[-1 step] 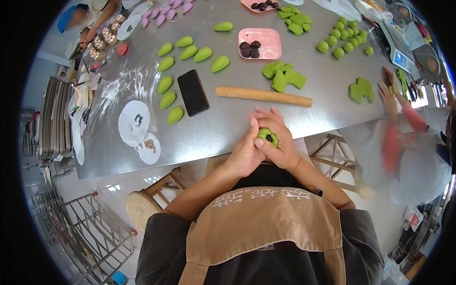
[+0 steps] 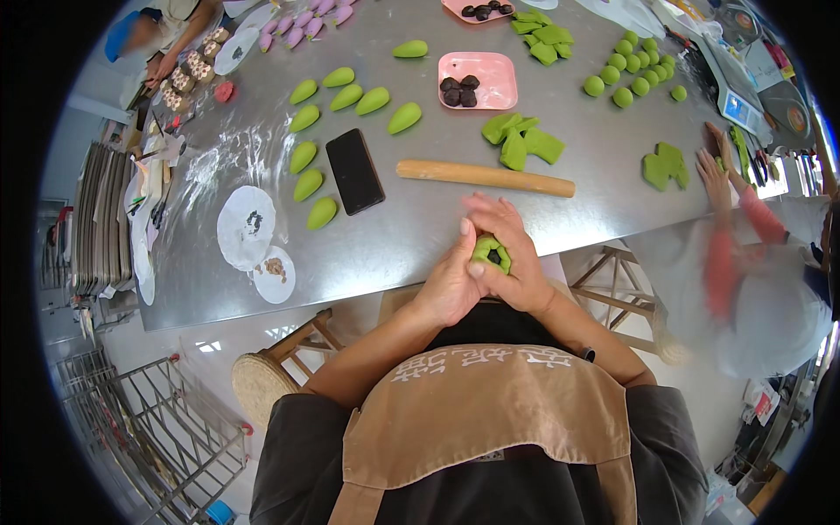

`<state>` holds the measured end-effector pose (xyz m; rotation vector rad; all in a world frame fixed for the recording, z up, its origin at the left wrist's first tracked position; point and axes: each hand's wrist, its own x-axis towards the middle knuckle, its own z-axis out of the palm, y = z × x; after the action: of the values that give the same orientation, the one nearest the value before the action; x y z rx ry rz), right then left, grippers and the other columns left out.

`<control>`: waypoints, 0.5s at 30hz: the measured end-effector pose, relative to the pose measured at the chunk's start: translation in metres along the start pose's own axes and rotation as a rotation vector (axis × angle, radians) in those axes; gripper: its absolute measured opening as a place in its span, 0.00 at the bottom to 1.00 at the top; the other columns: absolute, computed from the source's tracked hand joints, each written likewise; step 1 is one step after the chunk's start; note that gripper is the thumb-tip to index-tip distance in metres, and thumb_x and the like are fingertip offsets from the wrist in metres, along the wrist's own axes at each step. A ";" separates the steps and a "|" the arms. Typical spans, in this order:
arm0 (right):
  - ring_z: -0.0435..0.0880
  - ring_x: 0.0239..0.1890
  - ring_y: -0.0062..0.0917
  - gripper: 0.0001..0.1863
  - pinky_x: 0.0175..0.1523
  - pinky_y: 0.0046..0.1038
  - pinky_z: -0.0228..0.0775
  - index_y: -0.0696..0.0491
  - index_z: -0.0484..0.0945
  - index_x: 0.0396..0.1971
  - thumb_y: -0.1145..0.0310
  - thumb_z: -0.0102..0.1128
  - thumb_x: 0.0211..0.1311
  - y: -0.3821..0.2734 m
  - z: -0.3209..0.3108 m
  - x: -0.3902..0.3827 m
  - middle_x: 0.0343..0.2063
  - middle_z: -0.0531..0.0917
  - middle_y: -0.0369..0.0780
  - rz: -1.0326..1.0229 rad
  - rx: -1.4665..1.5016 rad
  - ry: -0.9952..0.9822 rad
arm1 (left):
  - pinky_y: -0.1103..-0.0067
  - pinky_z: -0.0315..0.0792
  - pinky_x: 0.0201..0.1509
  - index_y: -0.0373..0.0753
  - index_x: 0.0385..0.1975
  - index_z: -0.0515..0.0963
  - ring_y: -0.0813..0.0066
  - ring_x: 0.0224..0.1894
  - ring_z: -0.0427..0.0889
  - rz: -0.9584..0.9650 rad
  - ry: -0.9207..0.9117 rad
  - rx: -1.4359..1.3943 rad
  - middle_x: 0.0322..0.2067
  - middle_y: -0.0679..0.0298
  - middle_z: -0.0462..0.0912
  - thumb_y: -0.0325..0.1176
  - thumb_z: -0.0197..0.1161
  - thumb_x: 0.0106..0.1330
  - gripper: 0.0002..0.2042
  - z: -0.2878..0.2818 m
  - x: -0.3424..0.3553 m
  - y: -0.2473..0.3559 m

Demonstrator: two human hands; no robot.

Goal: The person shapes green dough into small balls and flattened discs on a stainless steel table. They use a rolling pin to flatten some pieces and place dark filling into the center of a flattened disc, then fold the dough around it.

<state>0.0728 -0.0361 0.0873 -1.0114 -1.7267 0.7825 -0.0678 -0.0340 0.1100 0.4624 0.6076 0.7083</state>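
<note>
Close in front of my body, just off the table's near edge, my left hand and my right hand are cupped together around a green dough piece. A dark filling shows through the round opening in its top. My right thumb presses on the dough's near side, while the left palm and fingers close in from the left; part of the dough is hidden by them. Beyond my hands lie a wooden rolling pin, flat green dough pieces and a pink tray with several dark filling balls.
Several green teardrop-shaped dough pieces surround a black phone. Green balls sit at far right, purple pieces at far left. White paper rounds lie left. A co-worker's hands rest at right. A stool stands below the edge.
The green dough and my right thumb have shifted very slightly. Nothing else has visibly moved.
</note>
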 end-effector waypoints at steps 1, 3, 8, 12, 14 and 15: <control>0.71 0.64 0.43 0.25 0.70 0.46 0.54 0.57 0.76 0.51 0.59 0.66 0.56 -0.007 0.003 0.004 0.53 0.79 0.47 -0.024 0.026 0.071 | 0.69 0.75 0.59 0.38 0.63 0.62 0.69 0.61 0.72 0.013 -0.016 0.072 0.57 0.58 0.70 0.69 0.41 0.68 0.39 -0.008 0.003 -0.005; 0.74 0.61 0.43 0.23 0.70 0.47 0.52 0.57 0.77 0.49 0.61 0.65 0.56 -0.013 0.005 0.002 0.51 0.81 0.47 -0.006 0.077 0.098 | 0.67 0.74 0.60 0.38 0.64 0.62 0.67 0.62 0.71 -0.017 -0.030 0.141 0.59 0.57 0.70 0.71 0.38 0.67 0.41 -0.016 0.006 -0.008; 0.79 0.56 0.41 0.27 0.72 0.49 0.45 0.55 0.76 0.51 0.57 0.69 0.54 0.008 0.004 -0.008 0.49 0.81 0.46 0.008 0.074 -0.009 | 0.67 0.70 0.64 0.38 0.66 0.59 0.64 0.64 0.70 -0.055 0.065 -0.007 0.61 0.56 0.69 0.71 0.33 0.68 0.42 -0.002 0.001 0.004; 0.75 0.60 0.41 0.30 0.72 0.50 0.44 0.55 0.76 0.52 0.54 0.71 0.53 0.009 0.005 -0.005 0.51 0.80 0.46 0.071 0.041 -0.001 | 0.68 0.72 0.63 0.40 0.64 0.62 0.67 0.64 0.69 0.066 0.088 0.002 0.62 0.57 0.67 0.72 0.31 0.68 0.41 -0.004 0.006 -0.009; 0.73 0.63 0.42 0.29 0.73 0.50 0.44 0.55 0.77 0.51 0.54 0.71 0.53 -0.011 0.000 0.001 0.53 0.79 0.46 0.104 0.071 -0.042 | 0.69 0.72 0.63 0.40 0.64 0.62 0.67 0.63 0.71 0.015 0.047 0.023 0.60 0.58 0.70 0.72 0.29 0.67 0.42 -0.012 0.007 -0.003; 0.72 0.64 0.42 0.29 0.72 0.49 0.44 0.56 0.77 0.51 0.53 0.71 0.53 -0.013 -0.002 0.003 0.53 0.79 0.47 0.081 0.094 -0.029 | 0.69 0.72 0.63 0.40 0.64 0.62 0.67 0.63 0.72 -0.037 0.025 0.043 0.59 0.58 0.71 0.73 0.29 0.67 0.43 -0.015 0.007 0.001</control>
<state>0.0701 -0.0389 0.0998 -1.0160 -1.6657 0.9255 -0.0739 -0.0252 0.0971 0.4817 0.6545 0.6678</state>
